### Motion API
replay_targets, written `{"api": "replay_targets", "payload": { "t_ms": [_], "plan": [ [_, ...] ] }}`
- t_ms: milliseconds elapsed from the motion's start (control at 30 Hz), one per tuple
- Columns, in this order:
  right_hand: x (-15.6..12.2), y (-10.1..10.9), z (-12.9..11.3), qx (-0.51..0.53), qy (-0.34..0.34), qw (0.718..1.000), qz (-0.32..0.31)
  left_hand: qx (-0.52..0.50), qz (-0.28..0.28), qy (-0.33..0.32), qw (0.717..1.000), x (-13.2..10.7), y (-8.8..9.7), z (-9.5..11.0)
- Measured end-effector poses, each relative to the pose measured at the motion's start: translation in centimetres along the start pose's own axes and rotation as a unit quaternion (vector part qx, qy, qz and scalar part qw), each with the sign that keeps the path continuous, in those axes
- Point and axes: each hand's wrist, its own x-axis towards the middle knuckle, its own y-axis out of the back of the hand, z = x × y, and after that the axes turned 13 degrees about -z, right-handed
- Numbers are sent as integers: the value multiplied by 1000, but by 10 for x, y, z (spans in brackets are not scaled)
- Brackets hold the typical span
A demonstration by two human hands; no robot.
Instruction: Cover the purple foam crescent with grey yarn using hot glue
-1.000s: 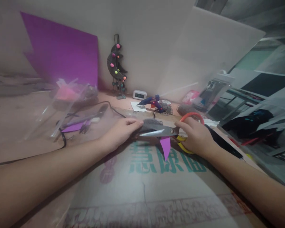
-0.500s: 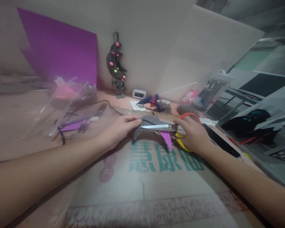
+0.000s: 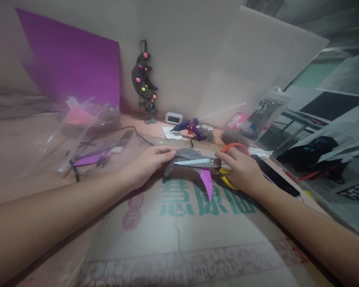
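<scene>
My left hand point(image 3: 158, 159) pinches a grey, yarn-covered curved piece point(image 3: 187, 154) between thumb and fingers above the printed board. A pointed purple tip point(image 3: 207, 184) sticks out from its right end. My right hand point(image 3: 242, 165) grips scissors point(image 3: 194, 162) by the orange and yellow handles. The blades point left across the front of the grey piece and look nearly closed. Whether they have anything between them, I cannot tell. The far edge of the grey piece is partly hidden behind the blades.
A blue glue gun point(image 3: 187, 126) rests behind my hands, near a white digital clock point(image 3: 173, 118). A decorated grey crescent point(image 3: 143, 77) hangs on the wall. Purple board point(image 3: 77, 63) leans at left, above clear plastic sticks point(image 3: 77, 137). A person in dark clothes point(image 3: 314, 149) is at far right.
The scissor blades have closed somewhat, and the purple tip hangs lower and further out. Both hands keep their holds. The whole view has shifted slightly.
</scene>
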Motion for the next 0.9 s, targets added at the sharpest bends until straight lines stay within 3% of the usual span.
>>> {"api": "replay_targets", "payload": {
  "t_ms": [900],
  "plan": [
    [-4, -3, 2, 38, -2, 998, -42, -5, -8, 11, 1000, -1, -2, 5]
  ]
}}
